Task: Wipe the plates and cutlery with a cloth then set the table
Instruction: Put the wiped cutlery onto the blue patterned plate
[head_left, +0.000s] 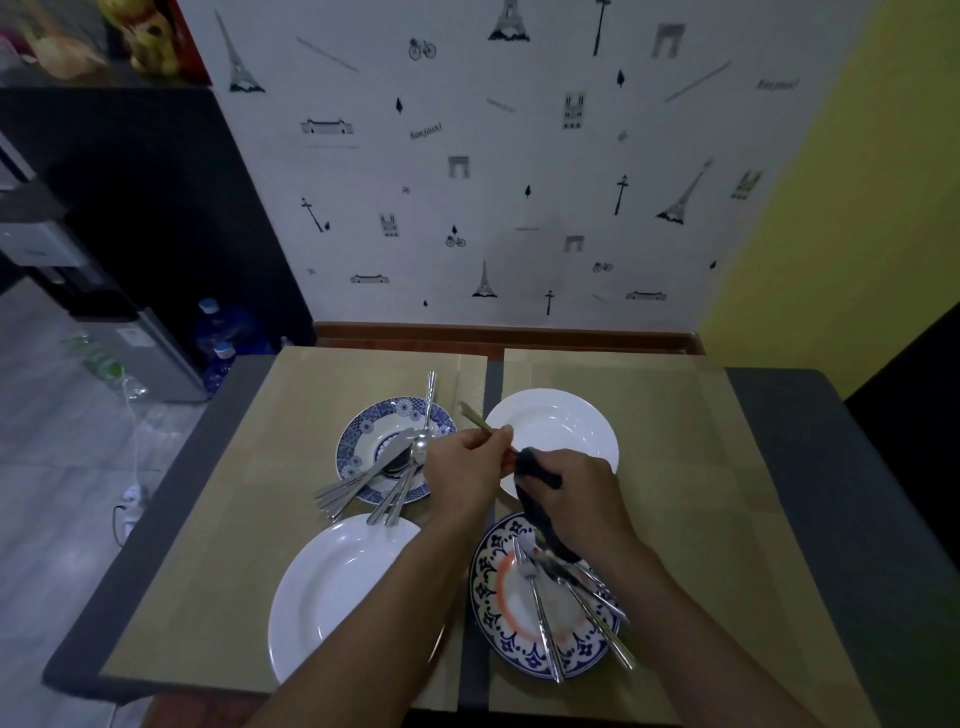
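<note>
Four plates on two tan placemats (249, 519), laid side by side on a dark grey table (831, 493). Far left, a blue-patterned plate (349, 457); far right, a far white plate (566, 415); near left, a near white plate (332, 597); near right, an orange-ringed plate (485, 592).

Two heaps of cutlery. A far heap (387, 454) across the blue-patterned plate, handles jutting past its near rim and one long piece leaning out over the far rim. A near heap (543, 618) on the orange-ringed plate, with a fork among at least four pieces. Cannot count either heap exactly through the overlap. One further piece, a slim pale-handled utensil (474, 417), up off the table between the two far plates. One dark blue cloth (540, 512).

With the left hand (465, 465), pinches the utensil's handle between thumb and curled fingers, free end pointing away and left. With the right hand (576, 493), clutches the cloth bunched round the utensil's other end, fingers curled tight, loose tail hanging down to the near heap. Working end hidden in the cloth, so cannot tell fork, spoon or knife.

Holds both hands knuckles-up and almost touching, above the gap between the placemats. Reaches in from the near edge with bare forearms, the left one crossing the near white plate's right rim.
</note>
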